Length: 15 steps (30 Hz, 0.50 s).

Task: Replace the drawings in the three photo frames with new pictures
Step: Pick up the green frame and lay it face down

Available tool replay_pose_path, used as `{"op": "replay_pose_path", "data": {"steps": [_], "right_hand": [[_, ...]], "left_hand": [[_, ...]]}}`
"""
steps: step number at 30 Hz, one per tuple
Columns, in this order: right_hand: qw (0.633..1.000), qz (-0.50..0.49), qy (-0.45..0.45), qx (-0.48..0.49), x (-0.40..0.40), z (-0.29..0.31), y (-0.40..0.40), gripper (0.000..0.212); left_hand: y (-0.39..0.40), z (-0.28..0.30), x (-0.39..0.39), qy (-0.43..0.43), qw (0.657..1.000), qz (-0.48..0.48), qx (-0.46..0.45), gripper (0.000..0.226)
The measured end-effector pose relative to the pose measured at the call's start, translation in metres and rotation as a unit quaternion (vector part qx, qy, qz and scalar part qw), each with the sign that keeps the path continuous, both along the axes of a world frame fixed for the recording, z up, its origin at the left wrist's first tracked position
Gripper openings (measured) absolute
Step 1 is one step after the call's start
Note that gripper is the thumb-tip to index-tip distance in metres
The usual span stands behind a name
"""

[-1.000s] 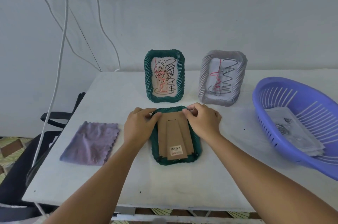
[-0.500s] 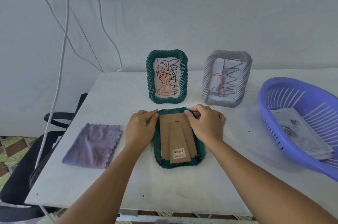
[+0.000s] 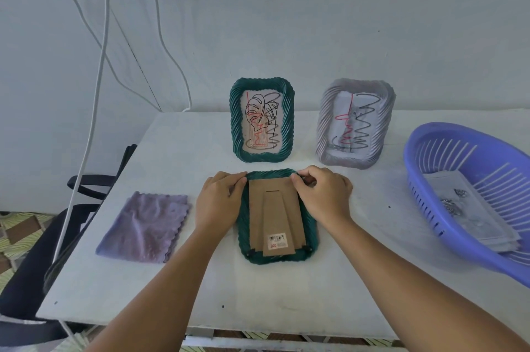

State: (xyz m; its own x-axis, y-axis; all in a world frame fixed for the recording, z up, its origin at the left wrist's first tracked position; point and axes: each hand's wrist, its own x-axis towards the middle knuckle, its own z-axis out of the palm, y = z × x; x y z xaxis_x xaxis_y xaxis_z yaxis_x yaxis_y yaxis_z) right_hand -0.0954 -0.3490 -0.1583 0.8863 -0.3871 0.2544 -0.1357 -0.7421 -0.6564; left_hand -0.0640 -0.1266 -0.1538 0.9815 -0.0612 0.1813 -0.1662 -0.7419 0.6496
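Both hands, left hand [image 3: 219, 202] and right hand [image 3: 322, 196], pinch the top corners of the face-down green frame [image 3: 308, 232] at centre frame; forcing its tabs could tear the cardboard backing [image 3: 275, 219].

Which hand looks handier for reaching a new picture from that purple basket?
The right hand, probably: the basket holding the pictures sits on its side, while the left hand is across the face-down frame.

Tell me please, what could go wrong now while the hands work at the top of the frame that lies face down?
1. Both hands, left hand and right hand, work at the top edge of the face-down green frame; prying hard could bend its cardboard backing.
2. An elbow swing might tip the standing green frame or grey frame close behind.
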Motion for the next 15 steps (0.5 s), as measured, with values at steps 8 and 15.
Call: {"op": "replay_pose_path", "data": {"steps": [8, 15], "right_hand": [[0.999, 0.034, -0.040, 0.000, -0.003, -0.002, -0.006, 0.012], [0.994, 0.084, -0.006, 0.073, -0.022, 0.015, -0.019, 0.033]], "left_hand": [[0.000, 0.000, 0.000, 0.002, 1.000, -0.003, 0.000, 0.032], [0.009, 0.025, -0.023, 0.048, 0.997, 0.024, -0.046, 0.046]]}}
